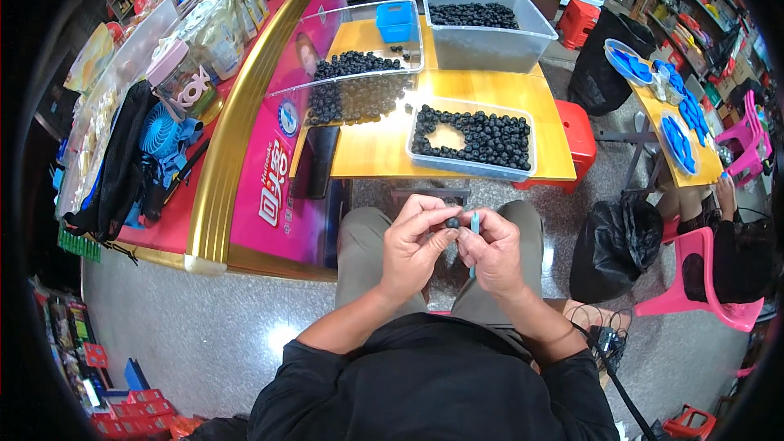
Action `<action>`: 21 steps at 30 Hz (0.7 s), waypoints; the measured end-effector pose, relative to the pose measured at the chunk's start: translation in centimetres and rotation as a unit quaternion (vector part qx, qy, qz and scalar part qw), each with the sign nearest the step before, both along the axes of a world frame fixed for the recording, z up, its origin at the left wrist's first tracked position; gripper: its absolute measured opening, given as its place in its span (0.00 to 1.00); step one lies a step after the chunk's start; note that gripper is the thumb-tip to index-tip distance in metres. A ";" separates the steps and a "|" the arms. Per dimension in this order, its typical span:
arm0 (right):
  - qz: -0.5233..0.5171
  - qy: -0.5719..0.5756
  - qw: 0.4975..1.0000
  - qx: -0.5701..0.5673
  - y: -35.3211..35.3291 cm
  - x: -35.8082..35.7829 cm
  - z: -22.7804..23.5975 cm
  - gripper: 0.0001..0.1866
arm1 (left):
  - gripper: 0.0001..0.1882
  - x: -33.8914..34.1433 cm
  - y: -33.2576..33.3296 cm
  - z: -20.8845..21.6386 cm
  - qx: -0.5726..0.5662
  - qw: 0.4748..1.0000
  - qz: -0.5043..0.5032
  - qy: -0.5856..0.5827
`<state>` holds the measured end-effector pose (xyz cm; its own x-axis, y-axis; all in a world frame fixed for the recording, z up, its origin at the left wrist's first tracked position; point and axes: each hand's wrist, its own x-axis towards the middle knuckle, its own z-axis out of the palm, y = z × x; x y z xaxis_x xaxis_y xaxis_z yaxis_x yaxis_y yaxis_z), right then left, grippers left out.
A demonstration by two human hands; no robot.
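Observation:
Over my lap, my left hand (416, 245) pinches a small round black piece (452, 222) between thumb and fingers. Close against it, my right hand (494, 251) is closed on a slim light-blue stick-like tool (474, 224), held upright. The tool's tip is too small to make out. Just beyond the hands, a shallow clear tray (469, 170) on the yellow table (367, 165) holds many similar black pieces (498, 137), with a bare patch at its left. A second clear box (420, 53) farther left has more of these pieces heaped in it.
A large translucent bin (490, 53) of black pieces stands at the table's back, near a blue basket (395, 22). A dark flat device (317, 163) lies at the left edge. Red stools (578, 139) are right; a pink-and-gold counter (237, 114) borders the left. Another person (731, 237) sits far right.

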<state>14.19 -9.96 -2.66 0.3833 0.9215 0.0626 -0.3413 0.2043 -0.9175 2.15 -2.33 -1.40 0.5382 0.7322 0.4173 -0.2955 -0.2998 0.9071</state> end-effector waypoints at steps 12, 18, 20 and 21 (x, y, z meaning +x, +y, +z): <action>-0.007 0.029 0.999 0.021 -0.1 -0.6 0.1 0.02 | 0.14 -0.1 -0.1 -0.2 -0.006 1.000 -0.002 -0.010; -0.014 0.014 1.000 -0.015 -0.4 -0.1 1.0 0.04 | 0.12 -0.3 0.2 0.5 0.104 0.992 0.066 0.038; -0.030 -0.013 0.999 -0.024 -0.4 -0.2 1.6 0.05 | 0.13 -0.1 0.3 0.6 0.201 0.972 0.103 0.066; -0.032 -0.013 0.999 -0.026 -0.4 -0.2 1.5 0.05 | 0.13 0.0 0.3 0.6 0.200 0.972 0.102 0.066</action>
